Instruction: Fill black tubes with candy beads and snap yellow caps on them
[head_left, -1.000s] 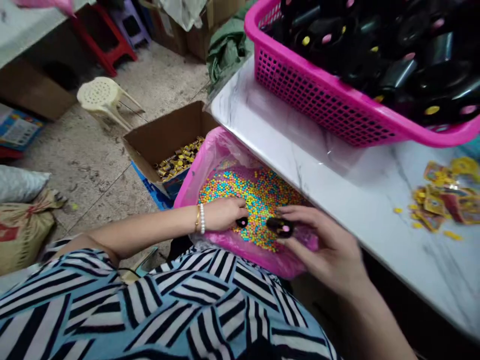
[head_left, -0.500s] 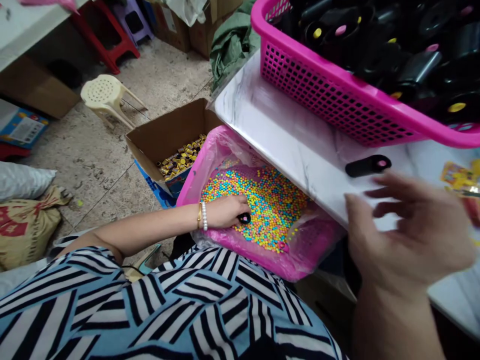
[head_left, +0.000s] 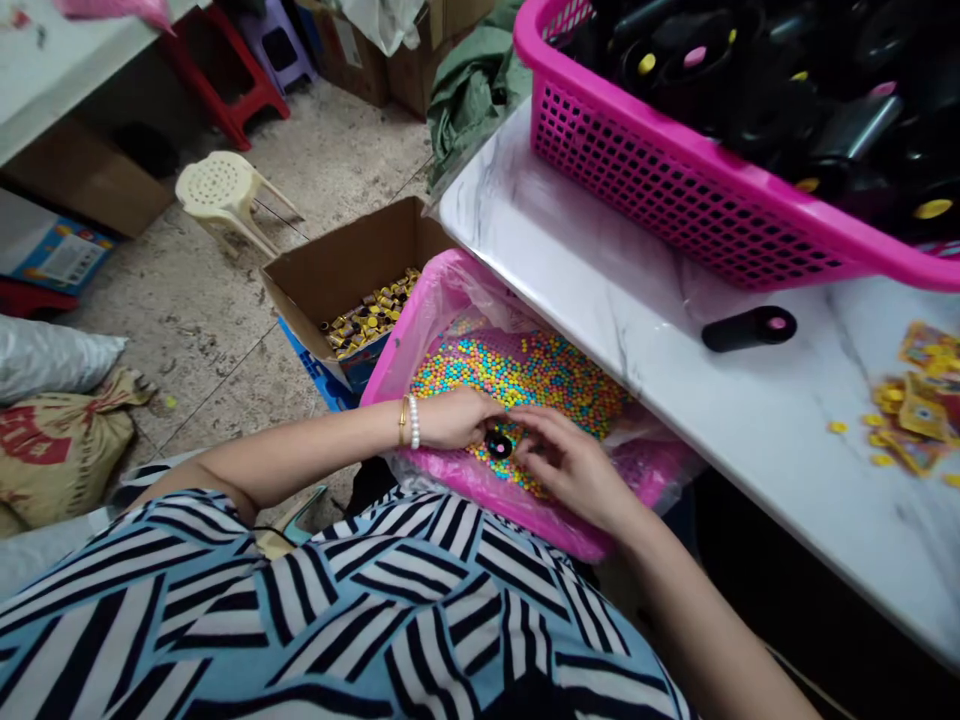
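My left hand (head_left: 461, 418), with bracelets at its wrist, is closed round a black plastic tube (head_left: 490, 447) over the pink tub; a pink piece shows in the tube's round end. Just right of that tube is my right hand (head_left: 574, 465), its fingers curved and apart, fingertips close to the left hand. Whether they touch the tube I cannot tell. Below both hands, small coloured balls (head_left: 480, 365) in yellow, blue, pink and orange fill the plastic-lined pink tub (head_left: 390, 370). Another black tube (head_left: 750, 328) with a pink piece in its end lies on the marble-patterned table.
A pink basket (head_left: 675, 190) heaped with black tubes stands on the table (head_left: 652, 340). Yellow pieces and small packets (head_left: 919, 400) lie at the table's right. Left of the tub, a cardboard box (head_left: 337, 265) holds small yellow-and-brown pieces. A cream stool (head_left: 217, 185) stands beyond.
My right hand has moved left and down from near the tube on the table to beside the tube in my left hand. The left hand stays over the tub. The view has shifted slightly.
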